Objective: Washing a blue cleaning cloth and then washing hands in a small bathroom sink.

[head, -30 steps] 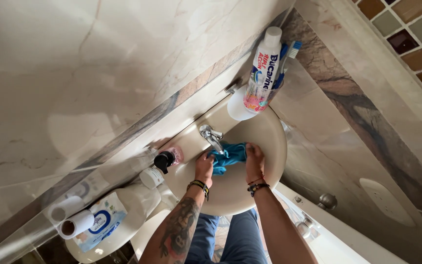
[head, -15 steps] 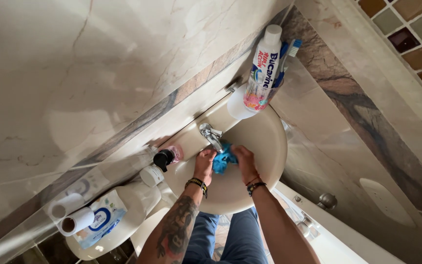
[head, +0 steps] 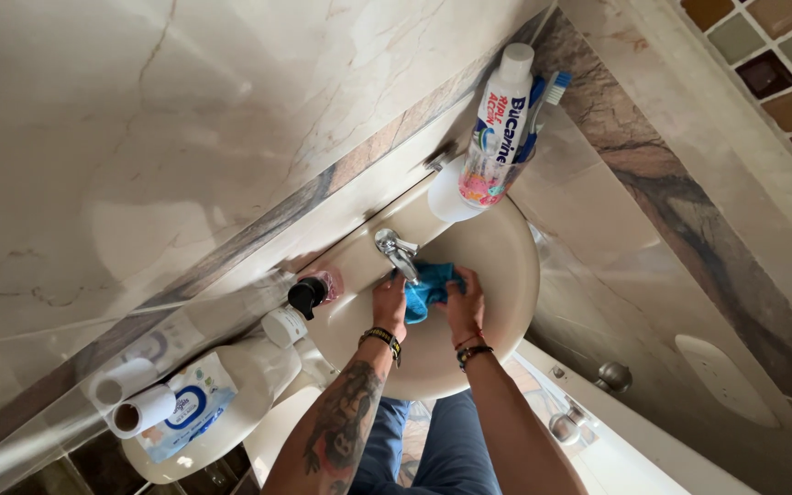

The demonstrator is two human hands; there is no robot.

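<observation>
There are two hands [head: 390, 307] on one blue cloth [head: 429, 286], one tap [head: 396, 251], one cream basin [head: 506, 275], one toothpaste tube [head: 497, 124], two toilet rolls [head: 139, 410], one pack of wipes [head: 190, 408], one pump bottle [head: 302, 301] and two round knobs [head: 614, 376].

The cloth [head: 431, 286] bunched in my fingers [head: 394, 295] is bright turquoise blue against the cream basin [head: 497, 266]. The tap [head: 396, 251] gleams silver. The tall bottle [head: 495, 128] is white with blue and red print, pink at its base. The wall [head: 185, 119] is pale marble with brown veins. My left forearm carries dark tattoo work, and my jeans [head: 456, 449] are blue.
</observation>
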